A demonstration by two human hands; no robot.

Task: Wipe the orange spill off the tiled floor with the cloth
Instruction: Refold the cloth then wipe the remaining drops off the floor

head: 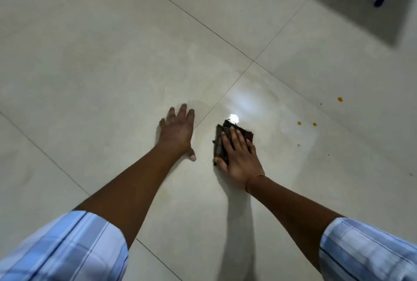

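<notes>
Cloth (pixel 234 136) flat under right hand (pixel 242 158); long axis pointing away

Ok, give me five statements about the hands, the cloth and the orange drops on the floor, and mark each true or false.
1. The right hand presses flat on the dark cloth. True.
2. The left hand holds a second cloth. False: it lies bare, palm down, on the tiled floor.
3. The orange drops lie to the right of the cloth, apart from it. True.
4. The cloth covers all of the orange drops. False: several drops lie uncovered, among them one farther off.
5. Both forearms are covered to the wrist by sleeves. False: the striped blue sleeves end near the elbows.
</notes>
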